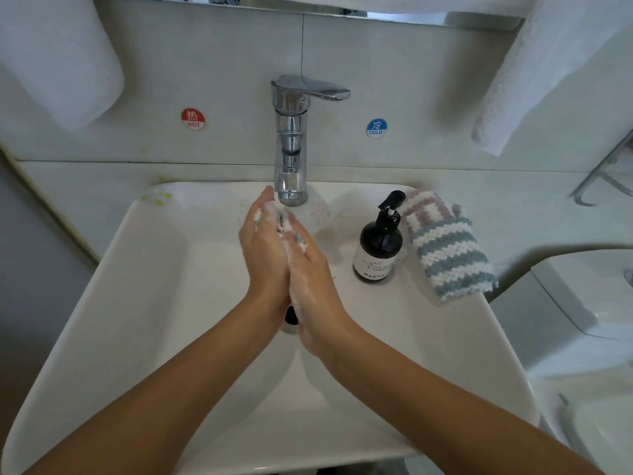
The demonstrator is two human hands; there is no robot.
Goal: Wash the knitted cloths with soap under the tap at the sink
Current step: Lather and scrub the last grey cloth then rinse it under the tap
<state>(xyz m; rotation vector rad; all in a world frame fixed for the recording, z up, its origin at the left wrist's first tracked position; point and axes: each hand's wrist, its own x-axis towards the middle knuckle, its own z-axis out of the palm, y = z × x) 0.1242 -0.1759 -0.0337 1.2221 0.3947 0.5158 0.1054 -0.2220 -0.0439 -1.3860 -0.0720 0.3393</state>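
Your grip is a two-handed one: your left hand [263, 248] and right hand [313, 286] press palm to palm over the sink [137, 303], fingers nearly straight, with a soapy cloth [282, 222] sandwiched between them. Only small white and dark patches of it show among the lather near your fingertips, just below the spout of the tap [291, 138]. Whether water is running cannot be told. On the right rim of the sink a dark soap bottle [376, 248] with a pump top stands upright. Just beside it, to its right, lie two more knitted cloths [445, 248], striped in blue, pink and white, one partly over the other. On the wall behind, a red hot sticker [193, 118] sits left of the tap and a blue cold sticker [376, 128] right of it. White towels [548, 70] hang at both upper corners.
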